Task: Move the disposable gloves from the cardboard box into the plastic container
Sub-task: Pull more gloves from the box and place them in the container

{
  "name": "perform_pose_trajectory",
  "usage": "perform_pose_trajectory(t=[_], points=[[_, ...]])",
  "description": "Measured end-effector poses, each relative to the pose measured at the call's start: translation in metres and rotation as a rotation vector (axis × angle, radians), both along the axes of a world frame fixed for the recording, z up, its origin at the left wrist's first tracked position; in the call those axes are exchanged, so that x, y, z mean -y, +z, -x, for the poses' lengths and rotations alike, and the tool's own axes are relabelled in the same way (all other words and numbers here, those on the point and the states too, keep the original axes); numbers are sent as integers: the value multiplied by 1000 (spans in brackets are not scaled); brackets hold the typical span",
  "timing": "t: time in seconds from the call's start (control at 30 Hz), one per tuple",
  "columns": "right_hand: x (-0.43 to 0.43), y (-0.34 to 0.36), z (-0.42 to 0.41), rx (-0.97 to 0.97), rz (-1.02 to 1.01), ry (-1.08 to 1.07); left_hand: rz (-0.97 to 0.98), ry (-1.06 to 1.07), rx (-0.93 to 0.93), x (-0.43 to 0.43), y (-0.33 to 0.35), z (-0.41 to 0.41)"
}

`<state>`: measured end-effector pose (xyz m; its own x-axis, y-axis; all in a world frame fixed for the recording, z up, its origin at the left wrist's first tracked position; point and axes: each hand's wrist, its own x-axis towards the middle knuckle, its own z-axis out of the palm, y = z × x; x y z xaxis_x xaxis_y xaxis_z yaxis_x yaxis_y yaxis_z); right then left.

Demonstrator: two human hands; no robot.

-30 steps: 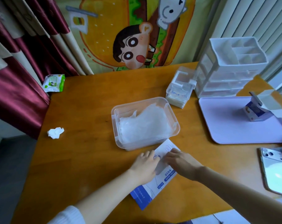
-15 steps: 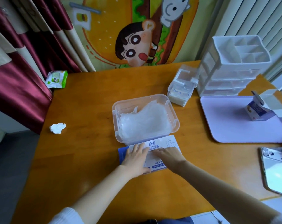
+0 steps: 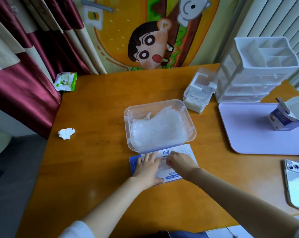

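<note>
The clear plastic container [image 3: 128,124] sits mid-table with a heap of translucent disposable gloves [image 3: 159,129] inside. Directly in front of it, touching its near wall, the white and blue cardboard box [image 3: 178,150] lies flat on the table. My left hand [image 3: 148,167] rests on the left part of the box with its fingers straight. My right hand [image 3: 179,163] is on the middle of the box, its fingertips curled and picking at the pale opening in the box's top. Whatever is under those fingertips is hidden.
A lilac tray [image 3: 251,134] at right carries a small opened carton [image 3: 280,121]. Behind it stand a white drawer organiser [image 3: 258,78] and a small clear box stack [image 3: 199,93]. A phone [image 3: 298,184] lies near right. A crumpled tissue [image 3: 66,133] and wipes pack [image 3: 66,81] lie left.
The cardboard box turned from a diagonal lie to square against the container's near wall. Both hands moved with it, and my right fingers have curled at its opening.
</note>
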<state>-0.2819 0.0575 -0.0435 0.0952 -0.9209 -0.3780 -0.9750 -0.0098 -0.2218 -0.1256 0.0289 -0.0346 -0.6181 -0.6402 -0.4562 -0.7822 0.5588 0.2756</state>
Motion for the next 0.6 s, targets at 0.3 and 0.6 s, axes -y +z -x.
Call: perform_pose_trajectory(t=[0.3, 0.6], points=[[-18, 18, 23, 167, 106, -266, 17, -22, -3, 2, -1, -1], [-10, 41, 22, 160, 182, -284, -7, -11, -9, 2, 2, -2]])
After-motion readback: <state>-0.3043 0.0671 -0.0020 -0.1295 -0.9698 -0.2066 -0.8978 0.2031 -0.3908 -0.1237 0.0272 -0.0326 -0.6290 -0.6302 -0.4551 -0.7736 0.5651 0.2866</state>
